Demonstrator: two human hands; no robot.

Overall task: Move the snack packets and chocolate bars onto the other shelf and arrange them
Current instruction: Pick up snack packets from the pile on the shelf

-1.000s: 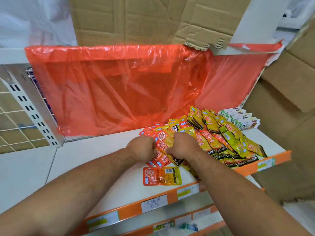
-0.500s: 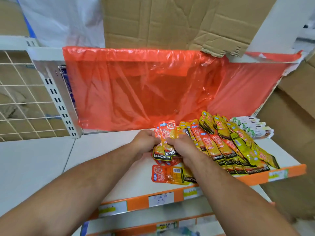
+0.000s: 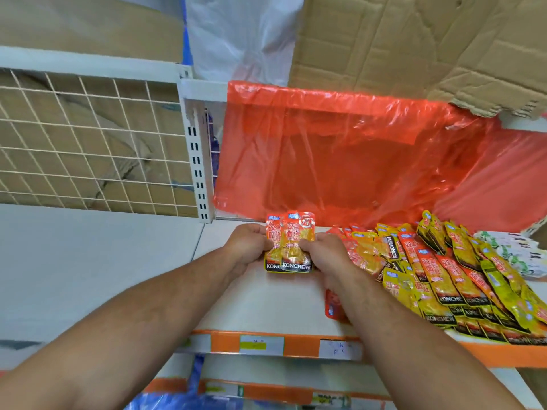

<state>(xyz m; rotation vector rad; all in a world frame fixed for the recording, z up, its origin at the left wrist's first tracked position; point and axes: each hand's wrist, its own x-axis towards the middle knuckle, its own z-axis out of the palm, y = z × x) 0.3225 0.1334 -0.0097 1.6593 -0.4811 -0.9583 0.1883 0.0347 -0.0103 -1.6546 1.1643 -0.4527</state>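
Left hand [image 3: 251, 247] and right hand [image 3: 322, 258] both grasp a small stack of snack packets [image 3: 291, 247], held upright between them above the white shelf [image 3: 266, 300]. More packets [image 3: 444, 276] lie heaped right of the right hand. A red plastic sheet [image 3: 355, 158] hangs behind the hands, with a wire grid [image 3: 88, 143] to their left. The packets read "KONCHEW". The writing on the shelf-edge labels [image 3: 260, 344] is illegible.

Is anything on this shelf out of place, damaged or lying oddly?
One orange packet lies alone near the front edge of the shelf, partly under the right arm, apart from the overlapping rows. The cardboard above has a torn, ragged lower edge.
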